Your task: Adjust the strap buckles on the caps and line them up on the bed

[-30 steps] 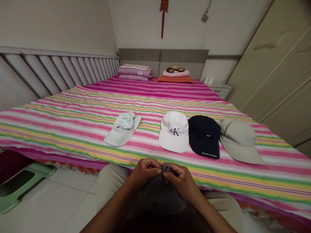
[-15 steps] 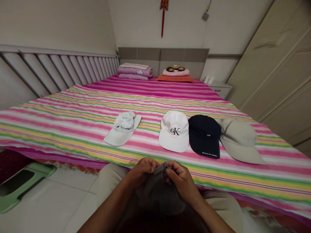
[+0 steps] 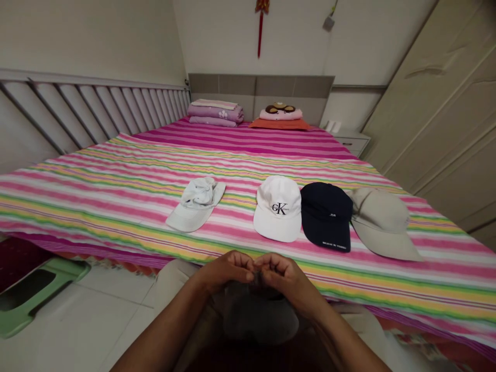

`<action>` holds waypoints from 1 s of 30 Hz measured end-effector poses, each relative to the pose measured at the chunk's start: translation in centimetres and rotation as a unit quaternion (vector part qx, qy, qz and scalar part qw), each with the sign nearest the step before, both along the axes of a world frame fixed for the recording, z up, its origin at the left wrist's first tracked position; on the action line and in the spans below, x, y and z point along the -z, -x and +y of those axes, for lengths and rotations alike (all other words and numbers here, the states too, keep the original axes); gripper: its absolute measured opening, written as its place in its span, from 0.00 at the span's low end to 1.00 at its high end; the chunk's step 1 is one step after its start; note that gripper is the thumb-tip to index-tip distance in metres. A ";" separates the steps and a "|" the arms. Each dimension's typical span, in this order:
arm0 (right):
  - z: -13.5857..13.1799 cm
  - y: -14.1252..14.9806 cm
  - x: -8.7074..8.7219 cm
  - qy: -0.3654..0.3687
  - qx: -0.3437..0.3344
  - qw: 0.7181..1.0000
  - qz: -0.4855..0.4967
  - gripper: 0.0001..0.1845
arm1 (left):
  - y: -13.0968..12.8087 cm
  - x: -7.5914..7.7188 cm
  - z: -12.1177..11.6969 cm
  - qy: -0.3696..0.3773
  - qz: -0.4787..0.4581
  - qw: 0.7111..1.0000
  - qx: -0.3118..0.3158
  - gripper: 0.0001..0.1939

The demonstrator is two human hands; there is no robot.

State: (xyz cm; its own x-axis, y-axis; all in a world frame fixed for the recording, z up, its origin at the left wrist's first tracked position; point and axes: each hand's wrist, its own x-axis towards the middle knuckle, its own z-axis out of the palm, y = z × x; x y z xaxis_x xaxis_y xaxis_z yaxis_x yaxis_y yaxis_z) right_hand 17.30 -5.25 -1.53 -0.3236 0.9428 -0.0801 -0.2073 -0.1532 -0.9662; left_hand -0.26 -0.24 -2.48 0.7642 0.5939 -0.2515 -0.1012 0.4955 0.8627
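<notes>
Over my lap, a dark grey cap point(image 3: 260, 316) hangs brim-down from both hands, much of it in shadow. My left hand point(image 3: 231, 269) pinches the cap's edge from the left. My right hand point(image 3: 279, 276) grips the same edge from the right, the fingertips of both hands meeting there. What the fingertips press on is mostly hidden. Just beyond, on the bed, lie a white cap with dark letters point(image 3: 277, 209), a navy cap point(image 3: 326, 217) beside it, and a beige cap point(image 3: 383, 222) at the right. Farther left, apart from these, is a crumpled pale cap point(image 3: 198, 204).
A striped sheet point(image 3: 127, 191) covers the bed. Folded purple bedding point(image 3: 215, 113) and a pink and orange pile point(image 3: 279, 119) rest by the headboard point(image 3: 240, 85). A white rail point(image 3: 116, 111) runs along the left. A green stool point(image 3: 42, 289) stands on the floor at lower left.
My hands have drawn closer together at the cap's edge, and the fingertips now nearly touch. The cap's edge has dropped behind the fingers. The caps on the bed have not moved.
</notes>
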 end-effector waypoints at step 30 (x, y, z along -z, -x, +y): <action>2.8 -1.4 -2.0 0.126 0.031 0.955 0.267 0.11 | 2.5 2.0 2.3 0.049 -0.188 0.978 -0.070 0.15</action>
State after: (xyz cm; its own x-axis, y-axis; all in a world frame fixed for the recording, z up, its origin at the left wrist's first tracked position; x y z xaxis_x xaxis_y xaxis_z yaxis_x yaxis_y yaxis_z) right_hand 18.74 -2.44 0.44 -0.3263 0.9341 -0.1452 -0.6761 -0.3379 -0.6547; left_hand -2.81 2.06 -4.48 0.7260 0.6871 -0.0291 -0.4753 0.5319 0.7009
